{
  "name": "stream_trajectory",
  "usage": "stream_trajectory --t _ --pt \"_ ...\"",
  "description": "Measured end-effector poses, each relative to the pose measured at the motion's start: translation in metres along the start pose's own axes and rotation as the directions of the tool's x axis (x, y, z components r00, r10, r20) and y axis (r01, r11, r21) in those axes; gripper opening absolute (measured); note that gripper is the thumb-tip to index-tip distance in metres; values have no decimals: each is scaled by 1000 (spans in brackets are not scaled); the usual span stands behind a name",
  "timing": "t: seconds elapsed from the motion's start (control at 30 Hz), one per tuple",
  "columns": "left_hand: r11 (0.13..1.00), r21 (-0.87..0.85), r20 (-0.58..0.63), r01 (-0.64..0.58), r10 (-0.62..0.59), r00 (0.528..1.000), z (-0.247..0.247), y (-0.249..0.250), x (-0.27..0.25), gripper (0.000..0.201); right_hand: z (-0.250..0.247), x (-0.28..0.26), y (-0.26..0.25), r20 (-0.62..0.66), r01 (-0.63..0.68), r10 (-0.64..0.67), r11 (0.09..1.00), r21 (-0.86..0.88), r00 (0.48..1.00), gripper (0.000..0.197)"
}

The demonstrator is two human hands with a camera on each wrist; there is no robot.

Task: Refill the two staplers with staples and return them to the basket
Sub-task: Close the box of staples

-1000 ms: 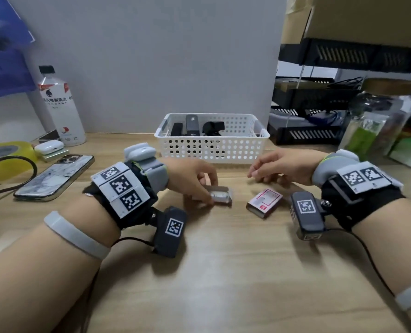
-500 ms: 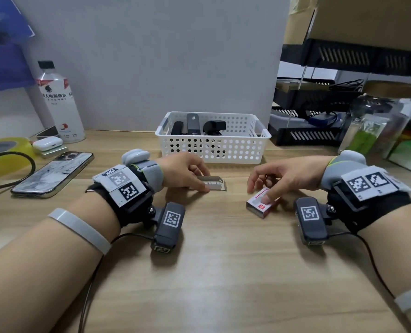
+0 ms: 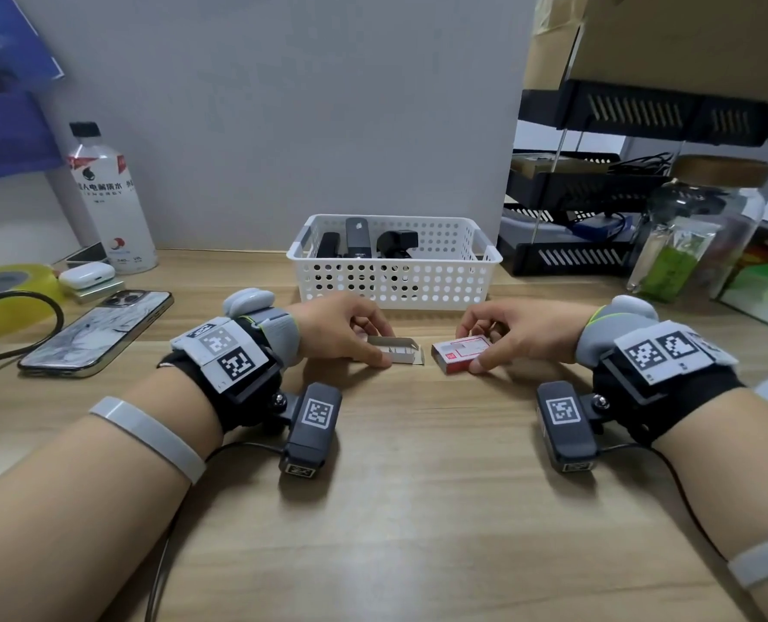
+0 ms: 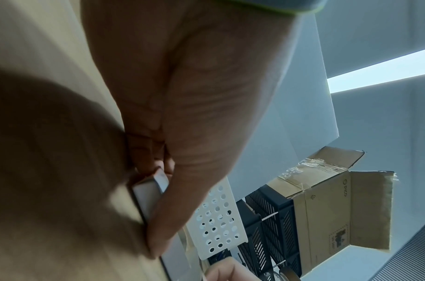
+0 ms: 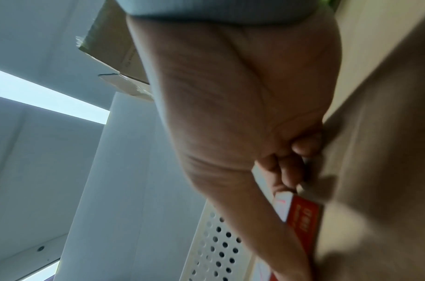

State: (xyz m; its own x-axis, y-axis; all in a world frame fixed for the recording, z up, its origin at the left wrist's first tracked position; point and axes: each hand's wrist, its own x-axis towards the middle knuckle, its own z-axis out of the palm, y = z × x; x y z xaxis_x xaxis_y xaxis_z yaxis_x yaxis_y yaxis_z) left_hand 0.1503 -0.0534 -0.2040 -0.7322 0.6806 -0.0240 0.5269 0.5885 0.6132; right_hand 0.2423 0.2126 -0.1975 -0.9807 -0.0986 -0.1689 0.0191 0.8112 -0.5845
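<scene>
A white perforated basket (image 3: 436,280) stands at the back of the wooden desk, with black staplers (image 3: 357,237) standing inside it. In front of it my left hand (image 3: 350,329) pinches the grey inner tray of a staple box (image 3: 397,351) between thumb and fingers; the left wrist view shows the tray (image 4: 150,195) against the desk. My right hand (image 3: 503,334) grips the red and white outer sleeve of the staple box (image 3: 460,354), seen as a red-edged sleeve (image 5: 300,214) in the right wrist view. The tray's open end faces the sleeve, a small gap between them.
A phone (image 3: 97,334), earbud case (image 3: 87,276), yellow tape roll (image 3: 0,285) and water bottle (image 3: 108,204) occupy the left side. Black stacked trays (image 3: 584,222) and a glass jar (image 3: 705,231) stand at the right. A cardboard box (image 3: 669,33) sits above.
My right hand dropped onto the red sleeve and took hold of it, turning it toward the tray. My left hand moved the grey tray rightward, closer to the sleeve.
</scene>
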Motion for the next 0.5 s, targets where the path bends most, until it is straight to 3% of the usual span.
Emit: stream_trajectory --t 0.13,0.5 --pt "998 -60 4 -4 4 1000 1 -2 0 32 5 7 -1 -77 -5 8 999 36 997 35" --pt "991 -135 -5 6 -7 1000 5 2 1 33 15 7 -18 -73 43 -38 996 75 997 37"
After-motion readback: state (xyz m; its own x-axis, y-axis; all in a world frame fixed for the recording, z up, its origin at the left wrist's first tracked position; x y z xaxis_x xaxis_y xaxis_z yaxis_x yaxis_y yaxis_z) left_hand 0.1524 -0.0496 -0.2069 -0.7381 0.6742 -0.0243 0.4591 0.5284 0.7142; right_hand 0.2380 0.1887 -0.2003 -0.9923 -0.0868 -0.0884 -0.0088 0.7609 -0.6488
